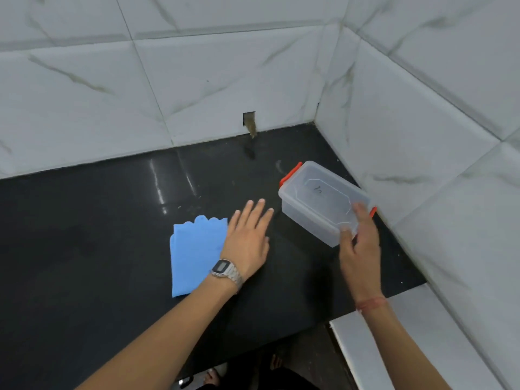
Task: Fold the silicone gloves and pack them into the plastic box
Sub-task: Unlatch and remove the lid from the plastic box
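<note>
Gloves [197,254], blue and folded flat, are laid just left of the left hand [249,237], long axis running away, scalloped cuffs pointing toward the wall. That hand is spread flat. The box [320,201] is gripped at its near corner by the right hand [357,243].

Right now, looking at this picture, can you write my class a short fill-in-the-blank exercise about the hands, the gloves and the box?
1. The right hand grips the near end of the clear plastic ____.
2. The folded gloves on the black counter are ____ in colour.
3. The watch is on the ____ wrist.
4. The clips on the box are ____.

Missing words: box; blue; left; orange
</note>
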A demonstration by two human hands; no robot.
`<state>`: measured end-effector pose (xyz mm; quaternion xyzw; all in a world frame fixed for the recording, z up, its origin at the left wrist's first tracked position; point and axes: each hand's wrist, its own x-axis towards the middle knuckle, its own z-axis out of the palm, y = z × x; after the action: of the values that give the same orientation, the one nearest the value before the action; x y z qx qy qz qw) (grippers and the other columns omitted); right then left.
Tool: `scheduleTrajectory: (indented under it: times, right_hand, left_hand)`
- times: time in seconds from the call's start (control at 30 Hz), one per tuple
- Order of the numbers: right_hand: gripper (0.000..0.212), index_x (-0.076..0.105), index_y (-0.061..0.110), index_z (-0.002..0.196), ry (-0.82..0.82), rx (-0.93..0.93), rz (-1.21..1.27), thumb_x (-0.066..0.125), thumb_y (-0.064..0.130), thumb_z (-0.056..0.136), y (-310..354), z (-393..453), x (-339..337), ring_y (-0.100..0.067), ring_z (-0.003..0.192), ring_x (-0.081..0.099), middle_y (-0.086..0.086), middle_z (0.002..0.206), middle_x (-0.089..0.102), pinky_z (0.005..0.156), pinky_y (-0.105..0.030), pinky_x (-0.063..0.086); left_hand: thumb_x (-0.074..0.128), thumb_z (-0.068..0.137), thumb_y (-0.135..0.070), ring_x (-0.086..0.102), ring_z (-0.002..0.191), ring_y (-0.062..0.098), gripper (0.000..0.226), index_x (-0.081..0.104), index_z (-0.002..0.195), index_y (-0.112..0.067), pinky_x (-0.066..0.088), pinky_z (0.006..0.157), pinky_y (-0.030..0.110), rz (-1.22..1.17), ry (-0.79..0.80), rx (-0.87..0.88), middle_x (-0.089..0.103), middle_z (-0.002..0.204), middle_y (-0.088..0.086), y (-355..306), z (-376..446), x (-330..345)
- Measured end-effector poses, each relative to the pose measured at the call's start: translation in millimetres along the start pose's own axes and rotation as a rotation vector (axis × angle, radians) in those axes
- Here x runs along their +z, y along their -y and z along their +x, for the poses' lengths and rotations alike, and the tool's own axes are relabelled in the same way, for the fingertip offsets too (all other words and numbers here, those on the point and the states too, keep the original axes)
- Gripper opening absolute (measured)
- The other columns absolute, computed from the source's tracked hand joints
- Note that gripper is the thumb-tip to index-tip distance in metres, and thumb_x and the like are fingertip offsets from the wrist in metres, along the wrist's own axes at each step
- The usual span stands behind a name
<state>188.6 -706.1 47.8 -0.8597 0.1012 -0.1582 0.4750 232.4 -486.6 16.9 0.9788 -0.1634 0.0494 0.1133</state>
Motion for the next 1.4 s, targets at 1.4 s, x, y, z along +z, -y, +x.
scheduleTrajectory:
  times: [1.4]
  right_hand:
    - [0.035, 0.05, 0.025, 0.126, 0.024, 0.663, 0.692, 0.061, 0.013, 0.095, -79, 33, -2, -0.018, 0.095, 0.072, -0.005, 0.11, 0.07, 0.078, -0.037, 0.062]
  left_hand:
    - [0.023, 0.1, -0.048, 0.033, 0.14, 0.033, 0.053, 0.013, 0.15, -0.035, 0.052, 0.082, 0.041, 0.234, 0.277, 0.162, 0.019, 0.16, -0.001, -103, 66, -1]
